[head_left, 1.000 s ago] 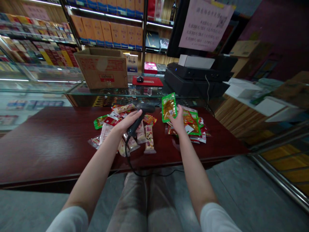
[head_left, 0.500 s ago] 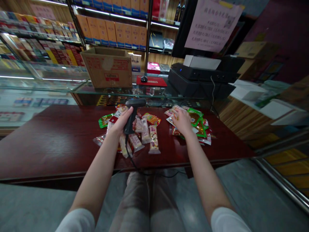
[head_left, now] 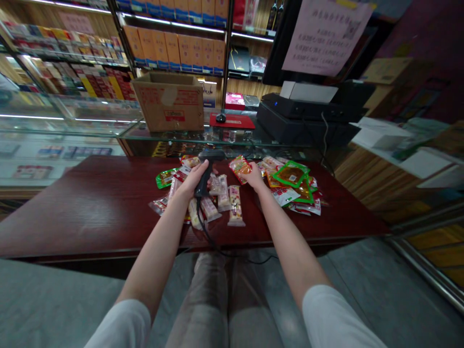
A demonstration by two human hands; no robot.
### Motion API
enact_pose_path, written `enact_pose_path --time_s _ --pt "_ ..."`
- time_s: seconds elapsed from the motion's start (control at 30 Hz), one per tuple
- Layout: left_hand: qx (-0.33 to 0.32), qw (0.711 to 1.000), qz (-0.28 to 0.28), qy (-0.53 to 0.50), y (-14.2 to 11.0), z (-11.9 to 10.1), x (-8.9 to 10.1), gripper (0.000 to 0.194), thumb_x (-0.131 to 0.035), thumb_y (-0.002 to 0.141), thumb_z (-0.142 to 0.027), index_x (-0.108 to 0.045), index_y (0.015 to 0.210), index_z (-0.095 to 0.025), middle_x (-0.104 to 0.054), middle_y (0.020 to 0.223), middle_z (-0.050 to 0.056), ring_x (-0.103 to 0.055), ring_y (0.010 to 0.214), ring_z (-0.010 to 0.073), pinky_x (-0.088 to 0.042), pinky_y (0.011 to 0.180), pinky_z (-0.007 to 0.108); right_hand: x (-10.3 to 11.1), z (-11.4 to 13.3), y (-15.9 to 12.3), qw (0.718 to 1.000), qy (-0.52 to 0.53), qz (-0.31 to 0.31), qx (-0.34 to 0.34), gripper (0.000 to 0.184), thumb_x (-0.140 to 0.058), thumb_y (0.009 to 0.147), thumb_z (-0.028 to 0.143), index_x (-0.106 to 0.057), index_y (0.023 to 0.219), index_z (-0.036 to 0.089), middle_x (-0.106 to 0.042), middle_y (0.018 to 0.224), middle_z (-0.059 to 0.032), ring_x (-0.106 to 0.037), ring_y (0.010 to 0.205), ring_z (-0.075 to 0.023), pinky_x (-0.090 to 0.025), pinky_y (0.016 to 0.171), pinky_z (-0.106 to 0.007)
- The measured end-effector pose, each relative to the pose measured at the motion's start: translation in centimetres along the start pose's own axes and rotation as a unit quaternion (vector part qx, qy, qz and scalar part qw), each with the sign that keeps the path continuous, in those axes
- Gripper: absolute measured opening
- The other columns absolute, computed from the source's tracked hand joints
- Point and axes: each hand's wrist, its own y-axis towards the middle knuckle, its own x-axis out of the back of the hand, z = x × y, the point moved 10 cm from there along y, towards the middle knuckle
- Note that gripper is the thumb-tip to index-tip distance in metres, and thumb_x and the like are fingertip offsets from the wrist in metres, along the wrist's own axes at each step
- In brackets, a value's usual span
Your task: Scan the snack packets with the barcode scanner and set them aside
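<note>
My left hand (head_left: 198, 180) is closed round the handle of a black barcode scanner (head_left: 206, 176), whose head is at the top and cord runs down towards me. Under and around it lies a loose group of snack packets, among them clear-wrapped snack bars (head_left: 236, 207) and a green-edged packet (head_left: 166, 178). My right hand (head_left: 254, 175) pinches the right edge of a red and orange snack packet (head_left: 239, 167). Just right of that hand is a second pile, with a green-edged packet (head_left: 292, 174) on top and a white packet (head_left: 285, 196) in front.
The dark red wooden table (head_left: 108, 208) carries both piles. Behind it, a glass counter holds an open cardboard box (head_left: 170, 106), a mouse (head_left: 220, 117) on a red mat and a black cash drawer (head_left: 304, 123). The scanner cord (head_left: 213, 241) hangs past the table's front edge.
My right hand has moved left from the right pile and taken hold of the red and orange packet beside the left group. My left hand still holds the scanner. The view has shifted slightly.
</note>
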Motion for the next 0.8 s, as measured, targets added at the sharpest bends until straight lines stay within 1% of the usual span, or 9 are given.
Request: enact_pose_path --time_s 0.07,0.13,0.23,0.3,0.4,0.47,0.6,0.7,0.8 --pt "0.001 1.000 0.006 -0.002 -0.2 -0.2 -0.3 0.059 -0.060 0.083 -0.069 -0.067 0.101 -0.014 -0.051 0.047 -0.003 -0.047 0.037 0.0097 -0.039 0.038 0.020 2.0 -1.0 -0.3 0.990 0.130 -0.055 -0.002 0.051 -0.080 0.058 0.032 -0.054 0.100 0.018 -0.067 0.098 -0.0061 -0.064 0.089 -0.0227 -0.052 0.084 -0.037" --pt "0.002 1.000 0.007 0.004 -0.2 -0.6 -0.8 0.059 -0.060 0.084 -0.069 -0.067 0.100 -0.013 -0.052 0.048 -0.002 -0.047 0.037 0.0099 -0.039 0.038 0.021 3.6 -1.9 -0.9 0.973 0.214 -0.091 0.010 0.058 -0.080 0.057 0.036 -0.052 0.105 0.019 -0.066 0.104 -0.0070 -0.064 0.093 -0.0228 -0.053 0.088 -0.039" --pt "-0.016 0.999 0.005 0.027 0.0 -1.5 -1.9 0.056 -0.062 0.084 -0.067 -0.068 0.095 -0.013 -0.055 0.051 -0.001 -0.048 0.038 0.0096 -0.039 0.038 0.020 5.6 -2.5 -2.0 0.955 0.260 -0.136 0.038 0.065 -0.077 0.060 0.036 -0.049 0.116 0.019 -0.063 0.117 -0.0100 -0.064 0.105 -0.0238 -0.051 0.097 -0.042" --pt "-0.033 0.999 0.021 0.030 0.2 -2.0 -3.1 0.054 -0.064 0.083 -0.065 -0.068 0.093 -0.012 -0.059 0.055 0.000 -0.050 0.041 0.0087 -0.039 0.039 0.019 6.2 -2.5 -2.7 0.954 0.253 -0.152 0.043 0.065 -0.074 0.064 0.036 -0.047 0.121 0.020 -0.061 0.124 -0.0112 -0.062 0.112 -0.0242 -0.049 0.102 -0.044" --pt "-0.021 0.997 0.074 0.031 0.1 -1.3 -5.1 0.056 -0.066 0.082 -0.065 -0.069 0.094 -0.011 -0.061 0.059 0.001 -0.050 0.043 0.0081 -0.038 0.040 0.019 5.7 -2.0 -3.4 0.958 0.249 -0.137 0.039 0.063 -0.071 0.067 0.038 -0.044 0.122 0.022 -0.059 0.129 -0.0116 -0.061 0.114 -0.0228 -0.049 0.102 -0.042" --pt "-0.003 0.995 0.092 0.039 -0.1 -0.6 -5.7 0.058 -0.068 0.080 -0.066 -0.070 0.095 -0.010 -0.062 0.061 0.002 -0.050 0.043 0.0081 -0.038 0.039 0.019 4.9 -1.7 -3.6 0.947 0.300 -0.110 0.029 0.062 -0.071 0.067 0.040 -0.043 0.120 0.025 -0.060 0.128 -0.0093 -0.062 0.110 -0.0206 -0.052 0.096 -0.039" --pt "0.011 0.994 0.100 0.030 -0.5 0.2 -5.7 0.061 -0.068 0.079 -0.067 -0.071 0.098 -0.009 -0.060 0.057 0.001 -0.050 0.042 0.0082 -0.036 0.038 0.019 3.5 -1.7 -3.3 0.898 0.436 -0.051 -0.024 0.044 -0.064 0.071 0.040 -0.043 0.108 0.029 -0.066 0.110 -0.0012 -0.065 0.095 -0.0180 -0.055 0.083 -0.035" --pt "0.025 0.994 0.109 0.018 -0.6 0.4 -5.7 0.064 -0.063 0.082 -0.069 -0.072 0.101 -0.008 -0.055 0.050 0.000 -0.048 0.040 0.0083 -0.035 0.039 0.019 3.2 -2.1 -3.2 0.864 0.500 -0.015 -0.062 0.030 -0.059 0.071 0.038 -0.047 0.096 0.026 -0.065 0.090 -0.0009 -0.063 0.086 -0.0191 -0.053 0.080 -0.037" --pt "0.034 0.992 0.116 0.031 -0.7 0.5 -5.9 0.066 -0.064 0.080 -0.070 -0.072 0.101 -0.007 -0.056 0.051 0.001 -0.049 0.040 0.0088 -0.036 0.038 0.019 3.7 -1.9 -3.4 0.832 0.552 0.008 -0.055 0.021 -0.054 0.072 0.039 -0.047 0.087 0.025 -0.058 0.079 -0.0015 -0.058 0.081 -0.0204 -0.051 0.083 -0.040"
